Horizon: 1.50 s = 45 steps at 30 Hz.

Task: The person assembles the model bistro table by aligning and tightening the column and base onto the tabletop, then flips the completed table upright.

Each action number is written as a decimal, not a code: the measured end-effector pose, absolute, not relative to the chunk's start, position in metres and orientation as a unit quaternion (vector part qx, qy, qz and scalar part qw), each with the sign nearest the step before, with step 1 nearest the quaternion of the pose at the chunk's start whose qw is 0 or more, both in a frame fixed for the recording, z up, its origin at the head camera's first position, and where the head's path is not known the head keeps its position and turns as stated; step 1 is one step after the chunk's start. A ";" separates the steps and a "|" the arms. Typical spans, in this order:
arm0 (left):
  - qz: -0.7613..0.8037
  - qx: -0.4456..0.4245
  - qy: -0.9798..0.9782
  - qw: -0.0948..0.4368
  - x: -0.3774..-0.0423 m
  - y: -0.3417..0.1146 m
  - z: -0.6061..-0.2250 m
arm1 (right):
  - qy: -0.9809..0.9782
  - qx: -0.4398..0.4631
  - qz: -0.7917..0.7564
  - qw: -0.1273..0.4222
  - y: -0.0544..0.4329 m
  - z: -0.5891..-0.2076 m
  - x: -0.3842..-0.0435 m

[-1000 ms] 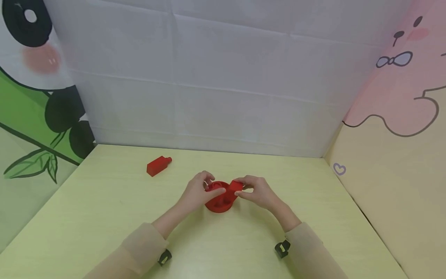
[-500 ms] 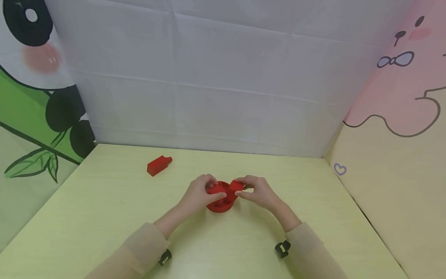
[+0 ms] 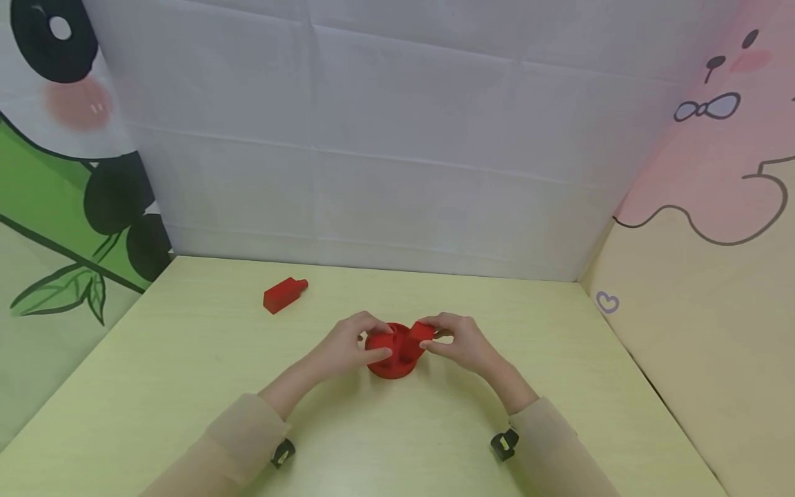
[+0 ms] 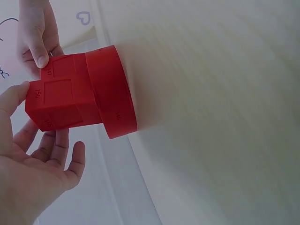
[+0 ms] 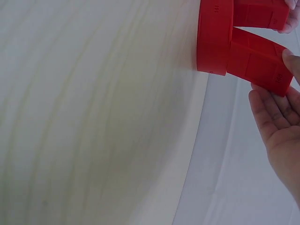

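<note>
Even, slightly hazy light gives the counter [image 3: 205, 359] a pale sheen toward its near edge and faint, soft-edged shadows, while the wrist views look dimmer and greyer, the nearer red block [image 4: 58, 93] slightly soft in fine detail.

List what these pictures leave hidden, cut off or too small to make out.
Both wrist views: the inside of the round red plastic-looking base, hidden by its wall.
Right wrist view: most of the left hand, cut off by the right edge.
Head view: any markings on the bottle-shaped red plastic-looking block, too small.
</note>
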<state>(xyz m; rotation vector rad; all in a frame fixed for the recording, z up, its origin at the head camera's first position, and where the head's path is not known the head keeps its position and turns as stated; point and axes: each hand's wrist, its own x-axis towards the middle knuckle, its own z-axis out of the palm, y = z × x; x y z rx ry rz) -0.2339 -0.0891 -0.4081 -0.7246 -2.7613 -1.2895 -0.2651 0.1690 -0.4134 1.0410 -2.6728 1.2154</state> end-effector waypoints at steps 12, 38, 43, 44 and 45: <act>-0.382 -0.314 -0.868 -0.044 -0.236 -0.105 -0.405 | -0.859 0.329 0.391 0.009 0.168 -0.412 -0.264; -0.399 -0.135 -0.907 0.005 -0.224 -0.089 -0.405 | -0.859 0.327 0.394 0.010 0.169 -0.413 -0.263; -0.389 -0.143 -0.910 0.008 -0.223 -0.089 -0.403 | -0.864 0.326 0.383 0.014 0.169 -0.412 -0.263; -0.387 -0.146 -0.910 0.010 -0.223 -0.089 -0.403 | -0.865 0.326 0.380 0.015 0.169 -0.412 -0.263; -0.385 -0.148 -0.911 0.012 -0.223 -0.089 -0.403 | -0.867 0.326 0.378 0.015 0.169 -0.412 -0.263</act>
